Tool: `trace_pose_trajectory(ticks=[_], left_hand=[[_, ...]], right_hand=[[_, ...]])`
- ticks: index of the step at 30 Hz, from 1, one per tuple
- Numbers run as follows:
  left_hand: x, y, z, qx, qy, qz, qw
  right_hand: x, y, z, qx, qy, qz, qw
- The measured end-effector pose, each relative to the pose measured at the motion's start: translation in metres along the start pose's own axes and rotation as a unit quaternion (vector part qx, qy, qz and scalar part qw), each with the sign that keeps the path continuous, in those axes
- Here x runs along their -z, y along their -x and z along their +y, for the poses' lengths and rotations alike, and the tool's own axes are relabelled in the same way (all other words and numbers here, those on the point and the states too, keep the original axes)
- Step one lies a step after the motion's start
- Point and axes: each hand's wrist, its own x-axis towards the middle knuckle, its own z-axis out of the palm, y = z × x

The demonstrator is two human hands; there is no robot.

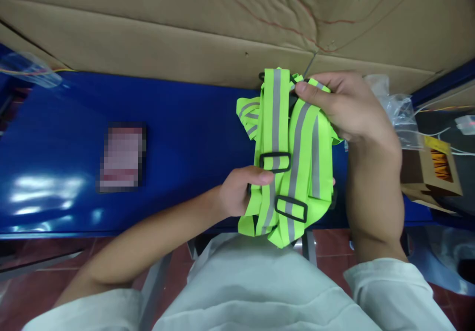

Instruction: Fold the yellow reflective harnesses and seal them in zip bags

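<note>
While the left hand (237, 192) is partly closed round the lower half of the lime reflective straps (301, 160), thumb in front, the right hand (347, 104) pinches their upper right part between thumb and fingers. The straps are held over the near edge of the blue surface (178, 138), right of its middle, lower loops reaching past that edge. Steady pressure from the left thumb, just below the upper black buckle (275, 155), should keep the layers together, with the lower buckle (291, 216) lying flat. Gentle right-hand tension would limit twists; the loop jutting out at upper left could snag.
</note>
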Motion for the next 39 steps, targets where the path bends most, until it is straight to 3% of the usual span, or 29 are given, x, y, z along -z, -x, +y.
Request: trace_pose_trajectory(ticks=[7,10,13,18,23,27,30,35,39], left_hand=[[0.003,-0.009,-0.015,0.020,0.058,-0.121,0.991],[0.001,-0.009,-0.023,0.034,0.080,-0.174,0.981],[-0.004,-0.006,-0.026,0.019,0.131,-0.211,0.968],[-0.019,0.005,-0.031,-0.003,0.099,-0.166,0.981],[-0.024,0.023,-0.046,0.070,0.035,-0.164,0.983],[-0.020,0.032,-0.047,0.108,-0.059,-0.229,0.966],[-0.019,0.034,-0.039,0.109,-0.058,-0.257,0.959],[-0.007,0.031,-0.022,0.163,0.038,-0.183,0.969],[0.017,0.027,-0.003,0.200,0.014,-0.151,0.968]], right_hand=[[0.007,-0.014,0.000,-0.125,-0.084,-0.038,0.988],[0.010,-0.014,-0.004,-0.145,-0.089,-0.011,0.985],[0.014,-0.017,0.000,-0.160,-0.103,-0.021,0.982],[0.018,-0.021,0.011,-0.148,-0.114,-0.083,0.979],[0.025,-0.009,0.000,-0.092,-0.112,-0.131,0.981],[0.034,-0.001,-0.012,-0.072,-0.080,-0.082,0.991],[0.045,-0.004,-0.006,-0.063,-0.076,-0.016,0.995],[0.066,-0.017,0.023,-0.055,-0.073,0.064,0.994],[0.081,-0.017,0.046,-0.104,-0.046,0.136,0.984]])
